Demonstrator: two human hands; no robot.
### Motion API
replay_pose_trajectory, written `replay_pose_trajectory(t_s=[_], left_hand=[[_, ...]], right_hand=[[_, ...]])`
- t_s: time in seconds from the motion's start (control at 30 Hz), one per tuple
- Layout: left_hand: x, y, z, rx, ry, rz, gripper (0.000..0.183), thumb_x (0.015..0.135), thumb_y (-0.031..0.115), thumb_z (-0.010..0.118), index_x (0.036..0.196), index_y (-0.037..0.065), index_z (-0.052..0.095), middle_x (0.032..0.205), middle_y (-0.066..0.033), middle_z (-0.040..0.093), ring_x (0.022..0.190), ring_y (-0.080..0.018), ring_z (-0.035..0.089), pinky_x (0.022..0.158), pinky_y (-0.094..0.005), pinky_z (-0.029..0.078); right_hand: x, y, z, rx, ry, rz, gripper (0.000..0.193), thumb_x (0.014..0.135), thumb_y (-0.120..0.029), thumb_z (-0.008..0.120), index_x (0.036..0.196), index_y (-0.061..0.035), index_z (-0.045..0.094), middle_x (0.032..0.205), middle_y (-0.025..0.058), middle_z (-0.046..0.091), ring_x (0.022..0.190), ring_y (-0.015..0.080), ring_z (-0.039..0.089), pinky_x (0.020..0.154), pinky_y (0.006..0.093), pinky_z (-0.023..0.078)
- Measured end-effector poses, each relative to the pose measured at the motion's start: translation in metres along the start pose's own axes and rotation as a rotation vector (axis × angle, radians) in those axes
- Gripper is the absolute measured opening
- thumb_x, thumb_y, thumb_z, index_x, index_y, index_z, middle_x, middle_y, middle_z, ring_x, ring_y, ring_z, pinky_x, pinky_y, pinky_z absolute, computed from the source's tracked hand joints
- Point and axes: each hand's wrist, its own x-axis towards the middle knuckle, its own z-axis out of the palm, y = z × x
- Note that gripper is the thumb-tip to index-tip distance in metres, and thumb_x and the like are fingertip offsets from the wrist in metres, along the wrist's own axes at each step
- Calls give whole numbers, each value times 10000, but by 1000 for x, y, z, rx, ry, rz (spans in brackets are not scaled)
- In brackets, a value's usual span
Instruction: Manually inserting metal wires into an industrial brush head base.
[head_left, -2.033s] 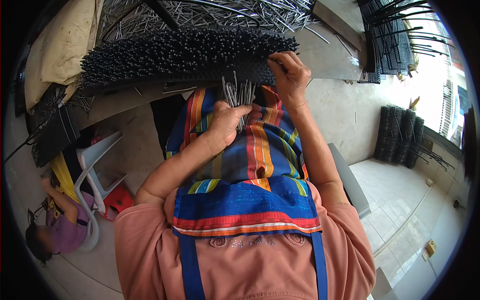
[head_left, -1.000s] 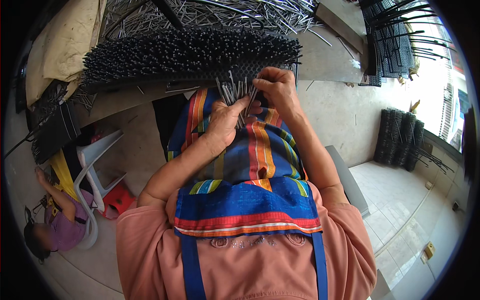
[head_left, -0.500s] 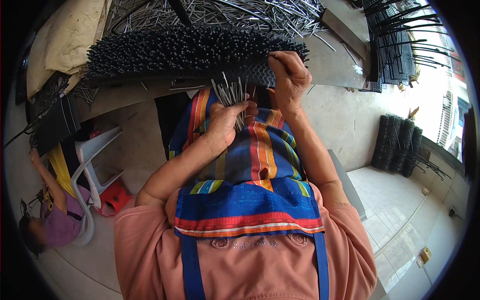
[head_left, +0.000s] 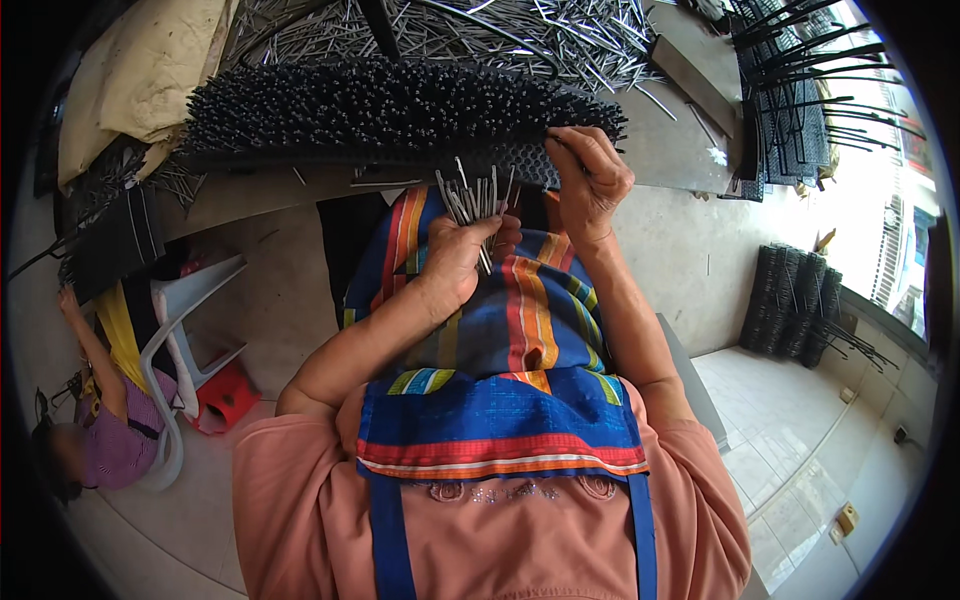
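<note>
My left hand (head_left: pixel 456 258) is closed around a bunch of thin grey strips (head_left: pixel 468 203), their ends fanning up over my apron. Beyond it lies a long black perforated panel (head_left: pixel 390 105), densely covered with short upright black strips. Along its near side a band of bare holes (head_left: pixel 500 158) shows. My right hand (head_left: pixel 594 180) is at the right part of that band, thumb and forefinger pinched together at the edge of the upright strips. Whatever sits between those fingertips is too small and hidden to name.
Behind the panel, a large heap of loose grey strips (head_left: pixel 600 35) covers the table (head_left: pixel 690 160). A flat bar (head_left: pixel 692 82) lies at right. Black mesh pieces with rods (head_left: pixel 790 120) hang far right; black rolls (head_left: pixel 790 300) stand on the floor. Another person (head_left: pixel 120 430) sits left by a chair (head_left: pixel 168 400).
The view has shifted slightly, so the panel sits lower and further right. My right hand has come a little nearer to me, still pinched. My left hand keeps its bunch of strips.
</note>
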Motion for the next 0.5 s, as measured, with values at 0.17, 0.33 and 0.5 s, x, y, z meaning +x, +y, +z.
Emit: replay_pose_trajectory(t_s=[0.17,0.33,0.5], left_hand=[[-1,-1,2,13,-31,2,161,879,8,614,1035,18,654,904,-132,718,774,-216,699,665,-336,562],[-1,-1,2,-25,-6,17,132,859,9,630,984,6,675,875,-121,721,733,-207,698,620,-330,555],[-3,-3,6,-10,7,-22,122,849,9,640,966,9,675,862,-114,720,722,-206,695,600,-323,548]], right_hand=[[-2,-1,-5,11,-27,29,147,755,85,704,887,19,710,842,77,678,734,125,623,637,228,472],[-17,3,-9,-168,-148,-213,149,746,65,708,884,7,708,858,96,681,740,167,654,628,259,488],[-18,11,3,-227,-66,-110,132,746,12,729,875,-9,711,844,78,686,713,176,663,600,263,489]])
